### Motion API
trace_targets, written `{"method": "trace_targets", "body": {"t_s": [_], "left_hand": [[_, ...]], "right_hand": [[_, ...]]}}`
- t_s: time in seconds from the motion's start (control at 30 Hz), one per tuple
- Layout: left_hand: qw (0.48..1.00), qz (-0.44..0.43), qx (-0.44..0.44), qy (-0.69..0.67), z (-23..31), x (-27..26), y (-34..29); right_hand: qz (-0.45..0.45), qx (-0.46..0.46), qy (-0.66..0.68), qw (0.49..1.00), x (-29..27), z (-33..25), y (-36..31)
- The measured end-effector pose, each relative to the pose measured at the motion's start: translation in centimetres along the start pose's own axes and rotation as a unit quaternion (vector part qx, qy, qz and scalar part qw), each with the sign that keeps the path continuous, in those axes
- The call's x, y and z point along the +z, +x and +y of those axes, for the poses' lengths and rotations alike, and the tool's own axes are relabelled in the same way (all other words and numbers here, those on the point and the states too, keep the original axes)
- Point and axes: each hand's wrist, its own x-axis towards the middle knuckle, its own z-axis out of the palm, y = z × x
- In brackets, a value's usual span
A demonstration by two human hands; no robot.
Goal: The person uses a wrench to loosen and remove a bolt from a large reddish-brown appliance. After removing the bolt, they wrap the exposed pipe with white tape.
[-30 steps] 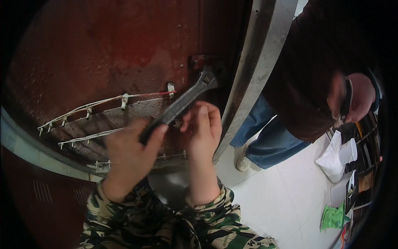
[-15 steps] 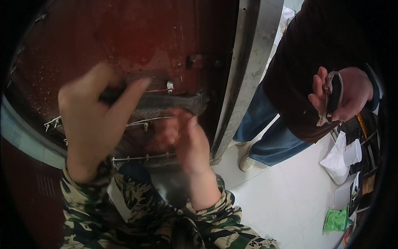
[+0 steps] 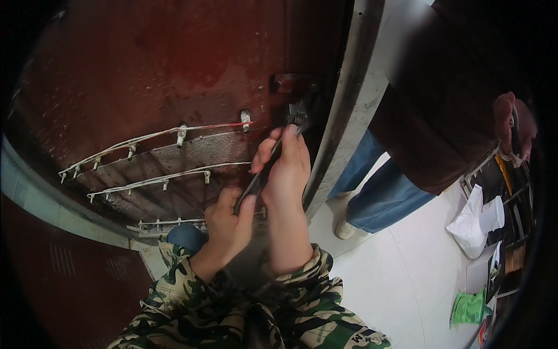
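Note:
An adjustable wrench slants up and to the right in front of a dark red metal panel. My left hand is closed round the lower end of its handle. Higher up, my right hand grips the handle close to the head, its thumb at the adjusting screw. The jaws are near a dark bracket by the panel's right side; whether they touch anything there, I cannot tell. Left of the hands, whitish wires run along several short terminals on the panel.
A grey metal frame post rises right of the panel. Beyond it stands another person in a dark top and jeans, holding a dark object. A white bag and a green packet lie at the right on the pale tiled floor.
The wrench has swung from lying crosswise to slanting upright. My left hand has moved down and right to the handle's lower end; my right hand has closed near the head. The other person's hand has moved right.

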Motion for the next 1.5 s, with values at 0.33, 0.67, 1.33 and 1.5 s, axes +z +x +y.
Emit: {"method": "trace_targets", "body": {"t_s": [0.33,0.67,1.33,1.5], "left_hand": [[1.000,-0.016,-0.004,-0.011,-2.0,3.1,0.9],[0.996,0.052,0.070,0.023,2.5,-1.0,0.4],[0.996,0.016,0.083,0.014,7.0,-3.4,2.3],[0.999,0.012,0.047,-0.016,5.1,-3.2,2.3]], "right_hand": [[0.050,-0.001,-0.124,0.991,-0.9,0.0,1.4],[-0.001,0.023,0.012,1.000,0.7,-1.2,0.4],[-0.034,0.018,0.075,0.996,1.9,-2.2,0.7],[0.081,-0.005,0.008,0.997,2.3,-1.7,1.2]]}}
